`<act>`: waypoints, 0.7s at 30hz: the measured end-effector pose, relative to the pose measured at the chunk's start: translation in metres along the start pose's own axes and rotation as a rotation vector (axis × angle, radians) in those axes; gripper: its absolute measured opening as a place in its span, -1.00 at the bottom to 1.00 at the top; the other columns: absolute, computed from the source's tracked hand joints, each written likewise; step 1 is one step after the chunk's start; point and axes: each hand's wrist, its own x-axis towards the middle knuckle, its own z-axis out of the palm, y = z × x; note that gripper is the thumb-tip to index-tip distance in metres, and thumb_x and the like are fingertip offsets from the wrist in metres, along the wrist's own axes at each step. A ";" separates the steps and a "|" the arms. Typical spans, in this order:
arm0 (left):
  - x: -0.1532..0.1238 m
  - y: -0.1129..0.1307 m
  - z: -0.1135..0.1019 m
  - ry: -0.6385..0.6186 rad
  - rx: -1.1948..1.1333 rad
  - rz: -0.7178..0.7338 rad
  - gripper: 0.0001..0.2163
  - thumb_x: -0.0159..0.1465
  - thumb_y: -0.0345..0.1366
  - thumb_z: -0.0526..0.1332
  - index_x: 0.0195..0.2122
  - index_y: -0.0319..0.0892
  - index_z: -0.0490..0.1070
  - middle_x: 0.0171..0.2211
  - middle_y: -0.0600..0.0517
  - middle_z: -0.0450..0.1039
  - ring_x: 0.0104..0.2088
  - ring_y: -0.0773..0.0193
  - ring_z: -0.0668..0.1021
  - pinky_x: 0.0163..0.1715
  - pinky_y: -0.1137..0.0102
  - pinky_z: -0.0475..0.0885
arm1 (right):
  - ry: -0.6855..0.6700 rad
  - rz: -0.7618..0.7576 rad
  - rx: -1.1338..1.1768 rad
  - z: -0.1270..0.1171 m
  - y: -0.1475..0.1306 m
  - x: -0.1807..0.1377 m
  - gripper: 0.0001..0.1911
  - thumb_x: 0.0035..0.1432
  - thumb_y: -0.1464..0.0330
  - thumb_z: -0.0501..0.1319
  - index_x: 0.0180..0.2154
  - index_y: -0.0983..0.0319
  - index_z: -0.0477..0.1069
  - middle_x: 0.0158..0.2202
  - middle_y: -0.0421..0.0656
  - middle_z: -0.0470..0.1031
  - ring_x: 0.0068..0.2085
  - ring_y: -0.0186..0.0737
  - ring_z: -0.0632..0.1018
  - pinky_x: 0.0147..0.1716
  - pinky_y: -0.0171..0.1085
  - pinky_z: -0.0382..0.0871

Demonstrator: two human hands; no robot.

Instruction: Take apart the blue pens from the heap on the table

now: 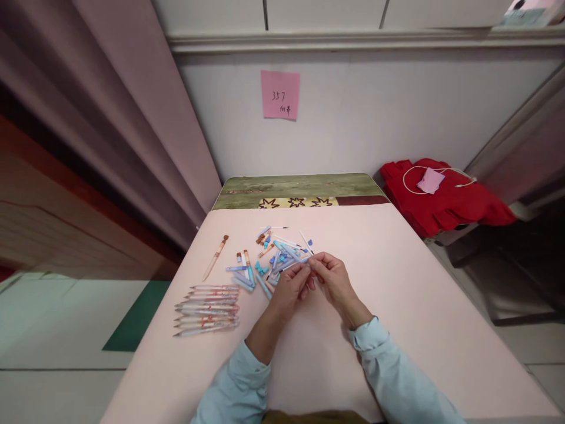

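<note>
My left hand (295, 284) and my right hand (330, 272) meet fingertip to fingertip at the near right side of a heap of pen parts. Both are closed in a pinch around something small, mostly hidden by the fingers. Just beyond them lies a thin white pen refill (305, 241) with a dark end. The heap holds light blue pen barrels (286, 251), small blue pieces (260, 268) and brown pieces (260, 239). Left of it are several more blue barrels (243, 281) and a brown-and-blue barrel (248, 266).
A row of pens (207, 309) lies on the left of the pink-covered table (419, 341). One pen with a brown top (216, 258) lies apart behind them. Red cloth (445, 203) with a white cable sits beyond the right edge. A pink note (279, 95) hangs on the wall.
</note>
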 end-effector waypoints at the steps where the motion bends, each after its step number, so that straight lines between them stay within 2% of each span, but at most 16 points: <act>1: 0.000 0.000 -0.001 0.004 0.007 0.003 -0.71 0.20 -0.09 0.27 -0.44 -0.23 0.36 -0.60 0.10 0.38 -0.73 0.53 0.23 -0.73 0.53 -0.02 | -0.002 -0.005 0.001 0.000 0.000 0.000 -0.77 0.05 0.24 0.40 -0.41 0.24 0.44 -0.65 -0.33 0.36 -0.67 -0.36 0.41 -0.66 -0.36 0.26; 7: 0.000 0.002 -0.001 0.026 -0.047 0.016 -0.76 0.18 -0.14 0.30 -0.30 -0.20 0.38 -0.59 0.13 0.41 -0.75 0.53 0.23 -0.74 0.55 -0.02 | 0.005 -0.006 -0.067 0.001 0.003 0.000 -0.77 0.05 0.21 0.39 -0.41 0.23 0.46 -0.56 -0.26 0.45 -0.59 -0.34 0.43 -0.56 -0.31 0.32; 10: 0.003 0.008 -0.008 0.060 -0.136 0.025 -0.76 0.16 -0.15 0.32 -0.31 -0.21 0.38 -0.59 0.11 0.44 -0.75 0.53 0.24 -0.74 0.56 0.01 | 0.122 -0.043 -0.153 -0.002 -0.002 0.001 -0.70 0.08 0.15 0.35 -0.26 0.24 0.51 -0.62 -0.32 0.34 -0.63 -0.42 0.28 -0.61 -0.37 0.18; 13: 0.007 0.022 -0.027 0.198 -0.252 0.103 -0.75 0.13 -0.16 0.35 -0.33 -0.20 0.37 -0.57 0.11 0.44 -0.74 0.52 0.27 -0.75 0.58 0.02 | 0.308 -0.120 -0.215 -0.011 -0.008 0.005 -0.60 0.15 0.09 0.26 -0.16 0.27 0.50 -0.63 -0.34 0.25 -0.62 -0.43 0.20 -0.64 -0.39 0.05; 17: 0.010 0.043 -0.065 0.305 -0.413 0.298 -0.82 0.16 -0.26 0.32 -0.28 -0.19 0.39 -0.52 0.11 0.45 -0.70 0.51 0.30 -0.73 0.58 0.10 | 0.527 -0.155 -0.280 -0.025 -0.010 0.010 -0.61 0.11 0.08 0.27 -0.23 0.28 0.50 -0.57 -0.31 0.32 -0.61 -0.42 0.23 -0.62 -0.38 0.07; 18: 0.010 0.047 -0.073 0.308 -0.475 0.328 -0.85 0.18 -0.28 0.30 -0.27 -0.19 0.39 -0.51 0.11 0.45 -0.70 0.51 0.30 -0.73 0.58 0.11 | 0.555 -0.164 -0.316 -0.027 -0.009 0.011 -0.62 0.11 0.08 0.26 -0.24 0.27 0.51 -0.56 -0.30 0.34 -0.60 -0.41 0.24 -0.61 -0.37 0.09; 21: 0.011 0.050 -0.087 0.217 -0.691 0.320 -0.93 0.24 -0.35 0.23 -0.27 -0.19 0.39 -0.52 0.13 0.38 -0.69 0.53 0.27 -0.72 0.60 0.11 | 0.562 -0.232 -0.511 -0.030 -0.004 0.010 -0.67 0.16 0.12 0.24 -0.25 0.26 0.53 -0.49 -0.23 0.44 -0.52 -0.34 0.35 -0.51 -0.33 0.23</act>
